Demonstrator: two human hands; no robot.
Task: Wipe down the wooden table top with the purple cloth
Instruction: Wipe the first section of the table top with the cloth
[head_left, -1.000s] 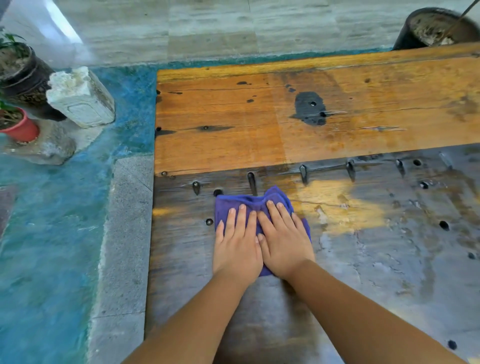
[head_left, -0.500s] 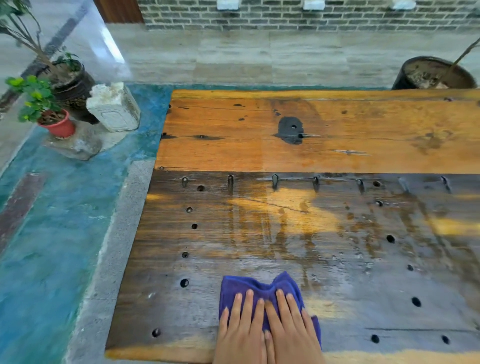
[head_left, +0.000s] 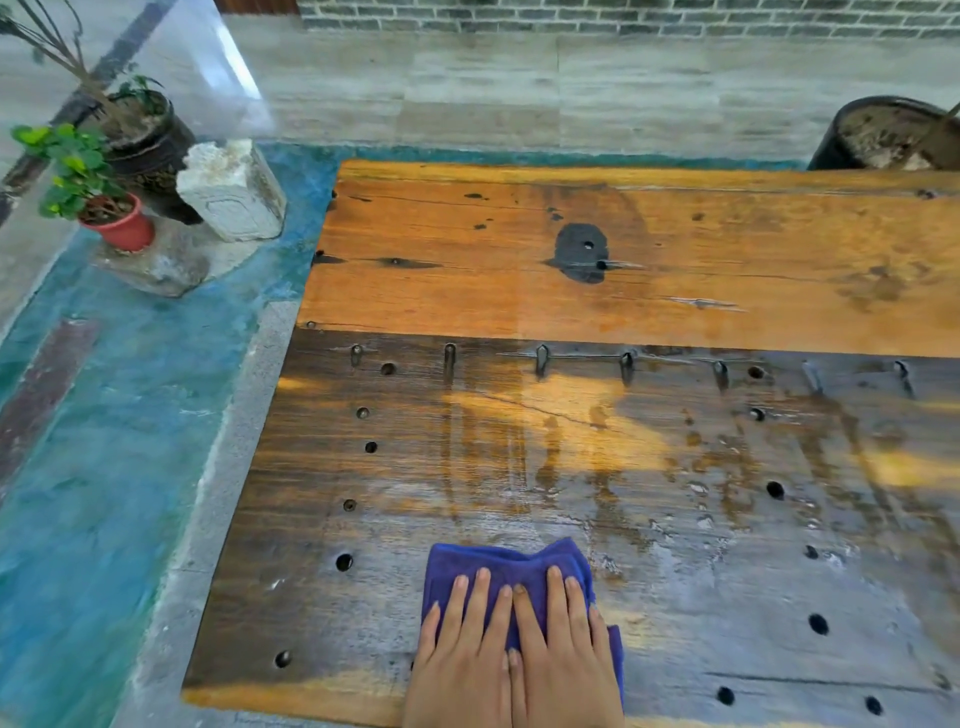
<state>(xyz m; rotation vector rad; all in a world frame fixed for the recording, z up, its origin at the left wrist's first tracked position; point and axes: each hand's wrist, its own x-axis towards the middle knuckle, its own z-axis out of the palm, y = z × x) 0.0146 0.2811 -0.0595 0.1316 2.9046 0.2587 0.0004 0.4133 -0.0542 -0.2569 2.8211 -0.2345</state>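
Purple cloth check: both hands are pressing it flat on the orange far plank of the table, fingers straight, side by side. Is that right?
Not quite. The head view shows the purple cloth on the dark, weathered near plank, close to the table's near edge, not on the orange far plank. The rest holds: the left hand and right hand press it flat, fingers straight, side by side.

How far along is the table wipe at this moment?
Done: the darker near plank shows wet streaks. In hand: left hand and right hand press flat on the purple cloth near the table's front edge. Left: the orange far plank shows no such streaks, so it probably remains.
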